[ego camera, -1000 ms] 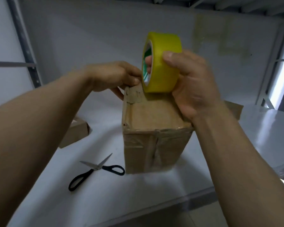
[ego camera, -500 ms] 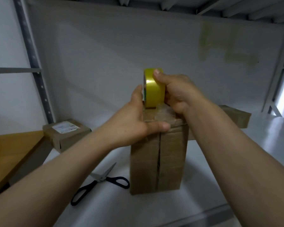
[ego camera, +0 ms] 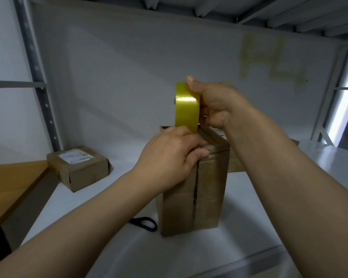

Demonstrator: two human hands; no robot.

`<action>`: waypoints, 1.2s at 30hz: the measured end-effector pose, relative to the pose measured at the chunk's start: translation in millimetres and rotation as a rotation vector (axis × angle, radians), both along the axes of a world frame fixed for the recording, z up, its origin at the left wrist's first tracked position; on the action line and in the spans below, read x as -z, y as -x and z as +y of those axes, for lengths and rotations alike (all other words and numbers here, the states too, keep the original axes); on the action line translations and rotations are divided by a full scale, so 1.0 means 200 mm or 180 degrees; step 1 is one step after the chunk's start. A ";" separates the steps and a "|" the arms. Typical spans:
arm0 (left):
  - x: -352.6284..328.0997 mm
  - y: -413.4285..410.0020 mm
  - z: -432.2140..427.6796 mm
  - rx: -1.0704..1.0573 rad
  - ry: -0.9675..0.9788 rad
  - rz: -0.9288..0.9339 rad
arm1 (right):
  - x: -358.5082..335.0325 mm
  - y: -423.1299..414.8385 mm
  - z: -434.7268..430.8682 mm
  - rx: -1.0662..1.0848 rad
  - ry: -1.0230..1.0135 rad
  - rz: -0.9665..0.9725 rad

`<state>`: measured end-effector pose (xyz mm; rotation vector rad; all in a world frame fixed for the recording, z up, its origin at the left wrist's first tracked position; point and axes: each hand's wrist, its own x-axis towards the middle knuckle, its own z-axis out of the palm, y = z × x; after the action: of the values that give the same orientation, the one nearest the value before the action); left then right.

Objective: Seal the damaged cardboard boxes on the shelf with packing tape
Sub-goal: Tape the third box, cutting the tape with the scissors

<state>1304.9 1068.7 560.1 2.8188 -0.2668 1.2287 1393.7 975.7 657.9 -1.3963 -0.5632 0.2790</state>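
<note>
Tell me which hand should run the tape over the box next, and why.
Right. The right hand grips the roll just above the box, so it can likely pull tape out. The left hand holds the box's top edge, steadying it.

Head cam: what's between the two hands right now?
The yellow tape roll, in the head view: the right hand grips it on edge above the tall box, while the left hand holds the box's top edge.

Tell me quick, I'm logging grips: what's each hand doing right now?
Left hand: fingers curled over the top edge of the cardboard box, holding it.
Right hand: gripping the yellow tape roll.
</note>
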 end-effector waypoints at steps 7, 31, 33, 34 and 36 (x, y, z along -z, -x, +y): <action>0.01 0.03 -0.03 0.0049 0.0008 -0.0037 | -0.04 0.13 -0.19 -0.0241 0.0142 0.0044; 0.02 -0.05 -0.01 -0.0305 0.0246 0.0093 | 0.13 0.28 -0.52 -0.0549 -0.0391 0.0324; 0.03 -0.04 -0.01 -0.0355 0.0206 0.0053 | 0.16 0.28 -0.54 -0.0575 -0.0369 0.0352; 0.02 -0.04 -0.02 -0.0428 0.0177 0.0055 | 0.17 0.28 -0.55 -0.0584 -0.0352 0.0351; 0.03 -0.03 -0.03 -0.0578 0.0195 0.0092 | 0.19 0.27 -0.57 -0.0600 -0.0336 0.0359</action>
<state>1311.0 1063.1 554.3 2.8575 0.0290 1.2035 1339.4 862.7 620.9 -1.2193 -0.6082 0.4701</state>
